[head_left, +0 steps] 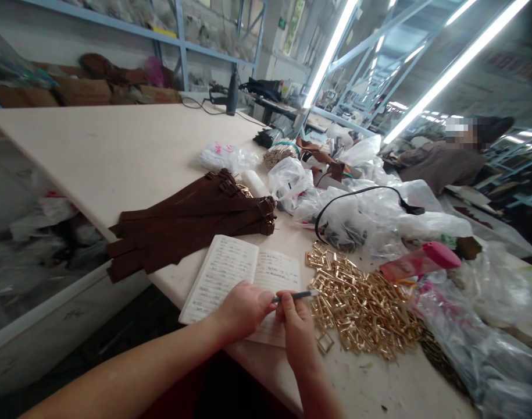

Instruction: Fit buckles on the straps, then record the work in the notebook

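In the head view, the right hand (297, 329) pinches a pen (294, 297) whose tip meets the curled left hand (243, 311); whether that hand grips the pen, I cannot tell. Both hover over an open notebook (243, 273) on the tabletop (95, 151), with gold buckles (361, 311) heaped just right, brown straps (182, 227) beyond to the left, and plastic bags (379, 218) far right.

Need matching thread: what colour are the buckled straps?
The buckled straps are dark brown, clearest in the head view.
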Action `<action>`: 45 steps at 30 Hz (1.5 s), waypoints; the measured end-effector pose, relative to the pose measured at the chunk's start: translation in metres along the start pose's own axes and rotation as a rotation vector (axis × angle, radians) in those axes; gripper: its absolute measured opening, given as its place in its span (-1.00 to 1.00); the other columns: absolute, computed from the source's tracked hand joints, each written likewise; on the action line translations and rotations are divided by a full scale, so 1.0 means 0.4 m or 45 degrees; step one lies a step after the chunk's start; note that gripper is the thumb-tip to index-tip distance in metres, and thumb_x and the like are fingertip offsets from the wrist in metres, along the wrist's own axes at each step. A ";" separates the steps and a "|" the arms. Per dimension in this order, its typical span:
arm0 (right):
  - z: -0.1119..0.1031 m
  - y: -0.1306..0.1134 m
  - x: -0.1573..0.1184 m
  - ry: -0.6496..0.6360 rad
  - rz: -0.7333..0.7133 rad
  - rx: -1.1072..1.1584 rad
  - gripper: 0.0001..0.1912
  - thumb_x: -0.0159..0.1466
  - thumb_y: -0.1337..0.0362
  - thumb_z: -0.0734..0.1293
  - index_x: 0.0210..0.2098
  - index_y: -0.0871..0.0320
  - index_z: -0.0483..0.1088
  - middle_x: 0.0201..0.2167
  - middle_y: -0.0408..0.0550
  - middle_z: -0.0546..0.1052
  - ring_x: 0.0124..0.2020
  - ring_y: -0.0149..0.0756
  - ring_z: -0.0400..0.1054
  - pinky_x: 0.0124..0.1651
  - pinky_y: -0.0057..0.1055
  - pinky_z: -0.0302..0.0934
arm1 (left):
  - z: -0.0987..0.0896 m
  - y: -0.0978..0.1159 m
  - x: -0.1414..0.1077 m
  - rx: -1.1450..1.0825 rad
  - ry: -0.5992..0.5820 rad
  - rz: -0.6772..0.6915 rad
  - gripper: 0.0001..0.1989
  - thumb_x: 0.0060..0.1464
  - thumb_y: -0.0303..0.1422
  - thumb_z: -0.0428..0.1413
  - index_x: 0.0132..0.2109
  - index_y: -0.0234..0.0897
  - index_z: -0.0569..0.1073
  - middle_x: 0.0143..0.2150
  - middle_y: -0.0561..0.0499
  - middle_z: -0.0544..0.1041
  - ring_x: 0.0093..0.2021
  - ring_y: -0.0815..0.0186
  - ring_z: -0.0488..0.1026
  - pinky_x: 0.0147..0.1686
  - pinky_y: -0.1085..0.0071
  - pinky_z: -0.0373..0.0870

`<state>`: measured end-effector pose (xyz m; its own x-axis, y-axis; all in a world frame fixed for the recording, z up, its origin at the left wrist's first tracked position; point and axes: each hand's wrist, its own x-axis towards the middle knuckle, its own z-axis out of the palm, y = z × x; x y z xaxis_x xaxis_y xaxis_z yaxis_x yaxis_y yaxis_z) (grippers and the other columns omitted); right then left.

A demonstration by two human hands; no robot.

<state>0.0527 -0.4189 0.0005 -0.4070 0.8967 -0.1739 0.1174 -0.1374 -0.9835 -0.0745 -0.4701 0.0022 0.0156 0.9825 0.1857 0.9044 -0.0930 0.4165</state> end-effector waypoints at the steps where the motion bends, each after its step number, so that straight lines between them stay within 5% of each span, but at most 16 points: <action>1: -0.002 0.002 0.002 0.001 0.028 0.036 -0.64 0.18 -0.01 0.25 -0.37 0.19 0.36 -0.65 -0.27 0.21 -0.58 -0.47 0.11 -0.47 -0.48 0.10 | 0.000 0.004 0.002 0.014 -0.003 0.000 -0.75 0.21 -0.26 -0.12 -0.31 -0.26 0.37 -0.39 0.01 0.51 -0.36 0.21 0.45 -0.34 0.31 0.25; 4: -0.041 -0.017 0.026 0.069 0.052 0.200 -0.67 0.16 0.00 0.27 -0.41 0.18 0.32 -0.67 -0.30 0.17 -0.62 -0.50 0.07 -0.53 -0.51 0.07 | -0.001 0.003 -0.009 0.069 -0.007 -0.010 -0.74 0.22 -0.26 -0.13 -0.27 -0.28 0.38 -0.39 -0.03 0.51 -0.35 0.20 0.45 -0.32 0.29 0.27; 8: -0.134 -0.098 0.062 0.440 -0.139 0.450 -0.70 0.09 0.07 0.34 -0.51 0.13 0.21 -0.68 -0.36 0.11 -0.68 -0.56 0.01 -0.61 -0.59 0.01 | -0.001 -0.024 -0.036 0.177 -0.028 -0.094 -0.70 0.23 -0.28 -0.16 -0.10 -0.32 0.40 -0.38 -0.08 0.52 -0.36 0.19 0.44 -0.29 0.26 0.30; 11: -0.160 -0.147 0.056 0.394 -0.296 0.327 -0.75 0.13 0.09 0.32 -0.42 0.14 0.29 -0.64 -0.31 0.22 -0.62 -0.54 0.13 -0.56 -0.57 0.09 | -0.009 -0.040 -0.031 0.225 -0.032 -0.103 -0.71 0.22 -0.37 -0.16 -0.06 -0.32 0.39 -0.37 -0.08 0.50 -0.35 0.19 0.42 -0.27 0.25 0.32; 15: -0.136 -0.134 0.026 0.378 -0.417 0.089 -0.72 0.12 0.10 0.34 -0.27 0.15 0.33 -0.56 -0.22 0.39 -0.56 -0.47 0.25 -0.50 -0.49 0.16 | -0.021 -0.059 -0.016 0.256 -0.072 -0.156 -0.72 0.18 -0.49 -0.17 -0.21 -0.31 0.44 -0.28 -0.10 0.46 -0.32 0.22 0.41 -0.27 0.28 0.35; 22: -0.139 -0.068 0.029 0.464 -0.360 -0.072 -0.74 0.15 0.07 0.31 -0.36 0.15 0.29 -0.58 -0.25 0.38 -0.57 -0.46 0.28 -0.48 -0.48 0.19 | 0.013 -0.089 -0.052 0.104 -0.048 -0.012 -0.67 0.21 -0.44 -0.15 0.06 -0.18 0.34 0.11 -0.05 0.37 -0.10 0.19 0.42 -0.12 0.26 0.34; 27: -0.128 -0.057 0.041 0.389 -0.418 -0.155 -0.77 0.21 0.10 0.24 -0.33 0.15 0.29 -0.57 -0.23 0.39 -0.55 -0.45 0.28 -0.46 -0.46 0.19 | 0.026 -0.075 -0.039 0.142 -0.084 0.002 -0.66 0.22 -0.25 -0.15 -0.03 -0.25 0.41 0.08 -0.10 0.41 -0.18 0.18 0.47 -0.20 0.29 0.38; 34: -0.028 -0.015 0.089 0.008 -0.576 -0.497 -0.89 0.18 0.24 0.25 -0.32 0.14 0.30 -0.48 -0.16 0.42 -0.45 -0.38 0.33 -0.38 -0.41 0.24 | 0.053 -0.071 -0.030 0.150 0.161 0.090 -0.69 0.23 -0.31 -0.18 -0.19 -0.30 0.43 -0.10 -0.13 0.48 -0.33 0.29 0.46 -0.34 0.37 0.37; 39: 0.031 0.029 0.129 -0.032 -0.540 -0.584 -0.87 0.21 0.21 0.19 -0.38 0.13 0.27 -0.55 -0.18 0.38 -0.52 -0.37 0.28 -0.45 -0.43 0.20 | 0.049 -0.074 -0.028 0.181 0.134 0.114 -0.74 0.22 -0.36 -0.17 -0.24 -0.31 0.40 -0.26 -0.06 0.49 -0.38 0.29 0.43 -0.41 0.39 0.32; 45: 0.033 0.057 0.141 -0.047 -0.544 -0.638 -0.86 0.23 0.20 0.17 -0.39 0.12 0.26 -0.53 -0.17 0.37 -0.48 -0.34 0.27 -0.41 -0.41 0.19 | 0.045 -0.076 -0.028 0.229 0.097 0.101 -0.75 0.21 -0.37 -0.16 -0.20 -0.31 0.39 -0.21 -0.08 0.47 -0.36 0.28 0.41 -0.44 0.38 0.28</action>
<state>0.0204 -0.3772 -0.0323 -0.5408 0.8129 0.2164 0.3427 0.4478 -0.8258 -0.0945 -0.4756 -0.0284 0.0638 0.9575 0.2813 0.9633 -0.1327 0.2333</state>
